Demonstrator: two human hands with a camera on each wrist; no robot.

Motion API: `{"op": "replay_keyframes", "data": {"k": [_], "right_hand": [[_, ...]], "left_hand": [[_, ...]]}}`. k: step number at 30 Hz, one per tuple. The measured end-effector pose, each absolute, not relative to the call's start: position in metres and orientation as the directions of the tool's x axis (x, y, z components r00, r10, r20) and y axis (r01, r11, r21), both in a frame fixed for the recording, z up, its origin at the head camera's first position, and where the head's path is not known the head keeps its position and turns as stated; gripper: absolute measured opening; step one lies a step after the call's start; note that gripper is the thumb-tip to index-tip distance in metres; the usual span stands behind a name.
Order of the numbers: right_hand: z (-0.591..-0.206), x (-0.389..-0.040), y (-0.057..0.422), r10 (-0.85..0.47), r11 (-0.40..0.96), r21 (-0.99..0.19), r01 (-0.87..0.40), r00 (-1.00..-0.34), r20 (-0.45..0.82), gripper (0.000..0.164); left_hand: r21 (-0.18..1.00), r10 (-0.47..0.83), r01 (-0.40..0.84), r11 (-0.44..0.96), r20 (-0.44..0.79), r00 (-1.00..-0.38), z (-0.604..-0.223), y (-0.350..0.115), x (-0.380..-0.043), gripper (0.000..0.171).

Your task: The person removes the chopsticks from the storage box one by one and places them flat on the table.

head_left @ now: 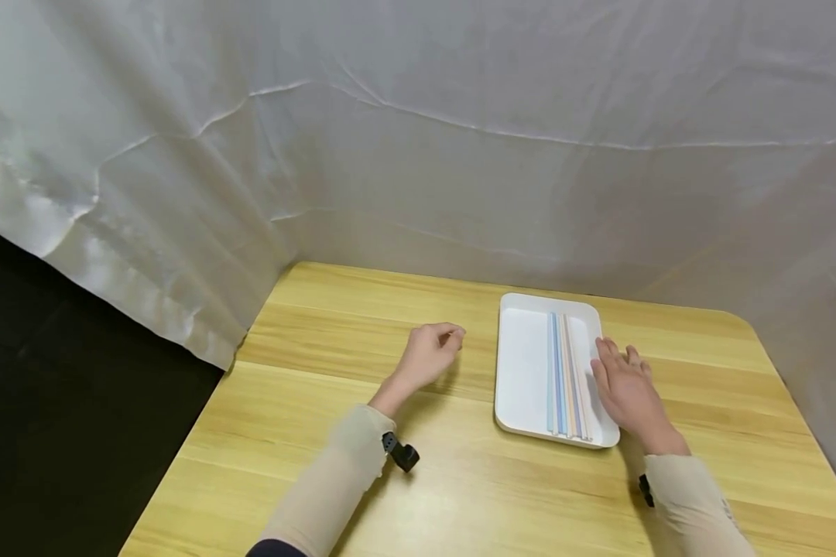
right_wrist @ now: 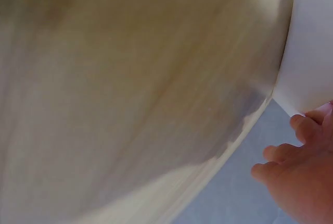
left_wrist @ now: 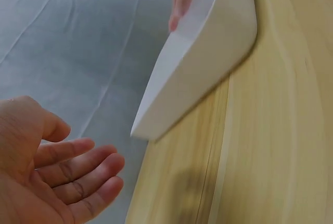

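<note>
A white rectangular tray (head_left: 522, 363) lies on the table. Long thin pastel sticks (head_left: 564, 379), which look like drinking straws in blue, peach, pink and lilac, lie side by side in its right half. My right hand (head_left: 627, 391) is at the tray's right rim, palm down, with thumb and index finger over the edge; whether they touch it I cannot tell. In the right wrist view, the fingers of that hand (right_wrist: 307, 166) are loosely bent beside the tray's outer wall. Left of the tray, my left hand (head_left: 432, 354) hovers above the table, its fingers (left_wrist: 86, 174) loosely curled around nothing.
The wooden table (head_left: 306, 441) extends on both sides of the tray. A pale grey curtain (head_left: 460, 178) hangs along its back and sides. Dark floor (head_left: 77, 387) shows beyond the left edge. A small black device (head_left: 400, 452) is strapped to my left wrist.
</note>
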State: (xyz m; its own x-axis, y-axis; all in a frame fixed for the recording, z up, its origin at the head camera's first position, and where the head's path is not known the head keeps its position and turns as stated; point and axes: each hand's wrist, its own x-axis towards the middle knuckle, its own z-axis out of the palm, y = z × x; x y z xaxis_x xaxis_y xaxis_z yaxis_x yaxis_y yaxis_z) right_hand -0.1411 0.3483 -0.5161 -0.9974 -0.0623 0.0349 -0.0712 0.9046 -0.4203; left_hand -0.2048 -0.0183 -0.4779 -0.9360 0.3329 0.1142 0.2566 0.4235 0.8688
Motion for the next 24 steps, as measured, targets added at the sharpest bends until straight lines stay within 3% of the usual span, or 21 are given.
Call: {"op": "replay_keyframes", "data": {"k": [16, 24], "right_hand": [[-0.516, -0.139, 0.348, -0.044, 0.915, -0.400, -0.049, -0.999, 0.023, 0.065], [-0.513, -0.137, 0.347, -0.045, 0.915, -0.401, -0.045, -0.999, 0.009, 0.065]], "left_hand": [[0.812, 0.428, 0.353, 0.465, 0.143, -0.892, -0.475, 0.059, -0.188, 0.026], [0.808, 0.414, 0.304, 0.504, 0.083, -0.907, -0.480, 0.088, -0.193, 0.021]]}}
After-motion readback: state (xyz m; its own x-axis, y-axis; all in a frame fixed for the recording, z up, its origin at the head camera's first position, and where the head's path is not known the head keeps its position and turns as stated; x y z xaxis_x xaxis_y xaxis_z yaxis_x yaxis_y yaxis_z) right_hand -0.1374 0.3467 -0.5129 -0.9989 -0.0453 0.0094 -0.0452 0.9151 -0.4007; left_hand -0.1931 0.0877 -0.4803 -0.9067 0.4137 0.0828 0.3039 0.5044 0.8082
